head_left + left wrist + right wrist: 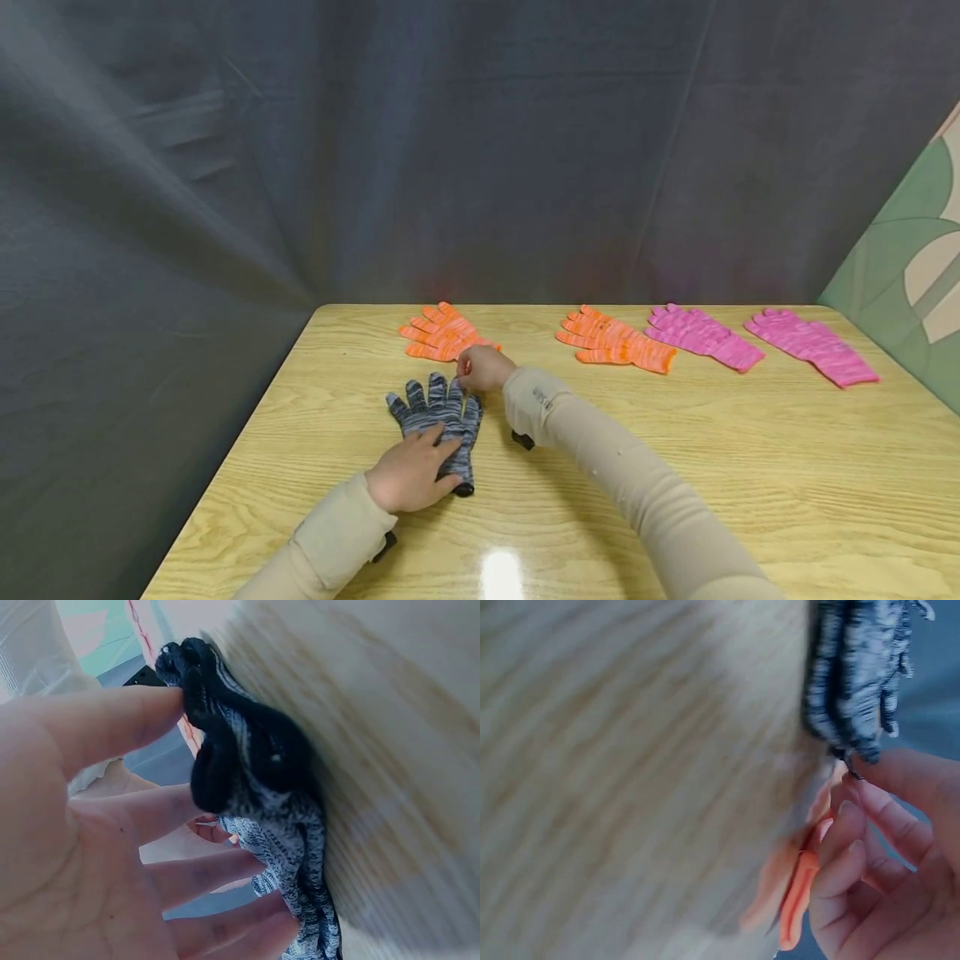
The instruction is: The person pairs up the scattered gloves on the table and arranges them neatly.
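A grey-and-black knit glove lies flat on the table, fingers pointing away and its black cuff toward me. My left hand rests on the lower palm of the glove with fingers straight and spread. In the left wrist view, that hand's fingertips touch the knit beside the looped black cuff. At the far end, my right hand pinches the tip of one glove finger between thumb and forefinger. The right wrist view shows the pinched bit drawn out thin from the glove finger.
An orange glove lies just behind my right hand. Farther right are another orange glove and two pink gloves, one nearer and one at the far right. Dark curtain stands behind the wooden table.
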{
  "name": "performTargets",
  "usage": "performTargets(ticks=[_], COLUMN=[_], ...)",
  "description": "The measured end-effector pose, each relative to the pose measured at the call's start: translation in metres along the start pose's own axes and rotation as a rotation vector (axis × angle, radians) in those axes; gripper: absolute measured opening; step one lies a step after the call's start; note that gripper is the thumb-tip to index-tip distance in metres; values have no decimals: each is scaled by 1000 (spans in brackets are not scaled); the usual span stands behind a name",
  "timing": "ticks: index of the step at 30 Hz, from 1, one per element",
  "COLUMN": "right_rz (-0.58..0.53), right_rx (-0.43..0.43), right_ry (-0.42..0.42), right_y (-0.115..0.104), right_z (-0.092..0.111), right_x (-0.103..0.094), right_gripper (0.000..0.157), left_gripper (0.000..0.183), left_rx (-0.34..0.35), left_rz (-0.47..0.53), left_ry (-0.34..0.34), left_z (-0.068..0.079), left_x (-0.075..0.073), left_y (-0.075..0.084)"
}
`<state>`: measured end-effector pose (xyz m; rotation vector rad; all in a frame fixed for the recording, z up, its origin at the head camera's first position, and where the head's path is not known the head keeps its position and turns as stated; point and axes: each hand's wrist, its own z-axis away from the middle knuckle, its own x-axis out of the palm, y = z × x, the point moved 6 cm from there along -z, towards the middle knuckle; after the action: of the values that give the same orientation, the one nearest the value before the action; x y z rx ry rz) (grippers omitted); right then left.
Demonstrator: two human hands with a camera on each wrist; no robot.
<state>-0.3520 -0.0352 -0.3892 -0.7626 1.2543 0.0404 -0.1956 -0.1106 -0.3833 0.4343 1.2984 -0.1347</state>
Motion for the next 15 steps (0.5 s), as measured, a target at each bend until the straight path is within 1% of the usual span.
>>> performTargets(ticks=[2,5,9,12,15], right_rz=[-15,-34,-32,-10,23], right_rx=[-4,-17,-35,-38,-22], right_ry=[2,7,5,6,28], right_y=[-2,-8,-15,-19,-20], right_z=[-1,-3,-6,-7,-8], right_x=[-1,-2,1,5,6], right_gripper=[5,10,16,15,12], left_gripper=[52,52,52,52,52], left_rx=[7,17,25,28,33], left_rz=[-2,-7,-4,11,20], left_ry=[8,14,4,-6,-5], left_z=[0,0,0,0,0], left_x=[0,-1,-1,0,0], left_y=[1,2,3,3,4])
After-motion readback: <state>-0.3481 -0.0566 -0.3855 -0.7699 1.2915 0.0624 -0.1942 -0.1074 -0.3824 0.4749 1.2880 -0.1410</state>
